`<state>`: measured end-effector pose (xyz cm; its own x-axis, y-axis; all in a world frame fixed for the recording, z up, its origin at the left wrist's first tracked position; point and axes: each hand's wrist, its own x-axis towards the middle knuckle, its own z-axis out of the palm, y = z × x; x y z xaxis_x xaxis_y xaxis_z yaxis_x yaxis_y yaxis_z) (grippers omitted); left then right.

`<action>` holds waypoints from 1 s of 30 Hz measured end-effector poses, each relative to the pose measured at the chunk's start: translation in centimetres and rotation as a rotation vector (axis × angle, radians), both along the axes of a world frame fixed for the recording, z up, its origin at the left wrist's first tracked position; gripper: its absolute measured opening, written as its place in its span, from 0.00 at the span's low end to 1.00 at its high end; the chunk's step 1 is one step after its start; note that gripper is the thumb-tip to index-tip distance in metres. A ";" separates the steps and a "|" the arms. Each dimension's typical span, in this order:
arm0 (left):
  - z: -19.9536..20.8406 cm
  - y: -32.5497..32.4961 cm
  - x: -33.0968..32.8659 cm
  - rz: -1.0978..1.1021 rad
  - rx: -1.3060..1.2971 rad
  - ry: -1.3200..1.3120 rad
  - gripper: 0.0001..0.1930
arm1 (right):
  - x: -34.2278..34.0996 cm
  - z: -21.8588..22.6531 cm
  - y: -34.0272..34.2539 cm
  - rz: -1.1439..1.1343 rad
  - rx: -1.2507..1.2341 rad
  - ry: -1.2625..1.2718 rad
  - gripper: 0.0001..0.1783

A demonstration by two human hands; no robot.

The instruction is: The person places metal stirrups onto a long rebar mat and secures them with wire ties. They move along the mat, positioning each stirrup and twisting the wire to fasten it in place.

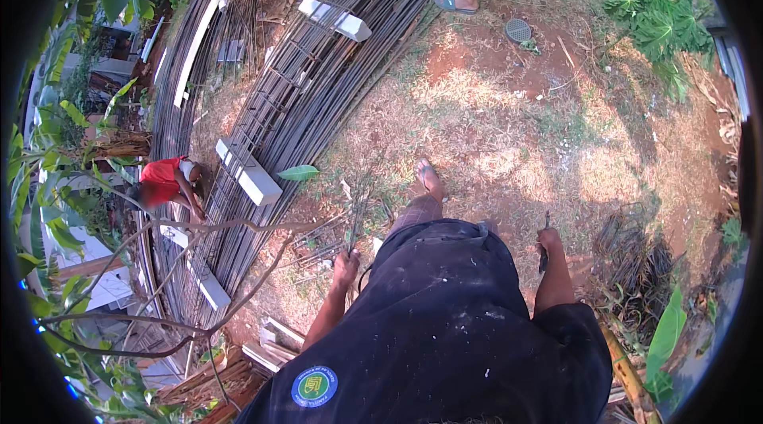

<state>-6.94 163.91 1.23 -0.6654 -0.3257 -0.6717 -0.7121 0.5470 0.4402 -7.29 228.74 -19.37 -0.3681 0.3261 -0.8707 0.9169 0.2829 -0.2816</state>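
At the lower middle, my left hand (pixel 346 267) is closed around a bundle of thin wires (pixel 362 205), whose loose ends fan upward over the dry grass. My right hand (pixel 548 239) hangs at my right side, its fingers wrapped round a small dark hand tool (pixel 543 259). A narrow tip of this tool shows above the fist; its exact kind cannot be made out. To the left lie long steel reinforcing bars (pixel 342 66) with a tied rebar cage (pixel 278 78) among them, resting across pale concrete blocks (pixel 258 181).
A person in a red top (pixel 163 181) bends over the bars at the left. Another person's sandalled foot (pixel 465 3) stands at the top. A bare branch (pixel 246 297) crosses the lower left. Dry brush (pixel 628 257) lies to my right, near a round grate (pixel 518 30) farther off.
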 end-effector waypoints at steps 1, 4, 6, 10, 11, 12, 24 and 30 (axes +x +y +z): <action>-0.9 -0.3 -2.9 -0.002 0.037 0.015 0.22 | -3.1 0.4 -1.2 -0.031 0.016 0.029 0.10; -3.9 -3.9 -8.4 -0.123 -0.129 -0.005 0.22 | -13.6 1.7 -5.8 -0.181 -0.092 0.063 0.10; -3.2 -4.1 -13.8 -0.116 -0.048 -0.027 0.24 | -19.1 2.4 -6.8 0.031 -0.150 0.254 0.13; -1.4 -6.9 -19.6 -0.084 -0.051 0.054 0.23 | -34.3 9.6 -16.5 0.490 0.107 0.157 0.25; -1.2 -7.2 -21.7 -0.055 -0.017 0.042 0.22 | -36.8 8.9 -16.7 0.371 -0.011 0.131 0.24; -1.5 -7.7 -23.0 -0.085 -0.069 0.053 0.23 | -39.2 8.5 -17.6 0.293 -0.162 0.152 0.22; -3.0 -1.1 -36.6 0.048 -0.201 -0.029 0.26 | -68.5 -2.6 -18.1 0.878 -0.059 -0.111 0.15; -5.1 0.1 -44.2 0.254 -0.061 -0.070 0.25 | -84.4 -2.0 -19.1 1.201 0.039 0.084 0.16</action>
<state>-51.11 164.05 -3.86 -0.5099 -0.5179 -0.6869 -0.8574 0.3708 0.3569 -91.66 209.66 -21.36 -0.5094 -0.2382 -0.8269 0.0416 0.9530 -0.3001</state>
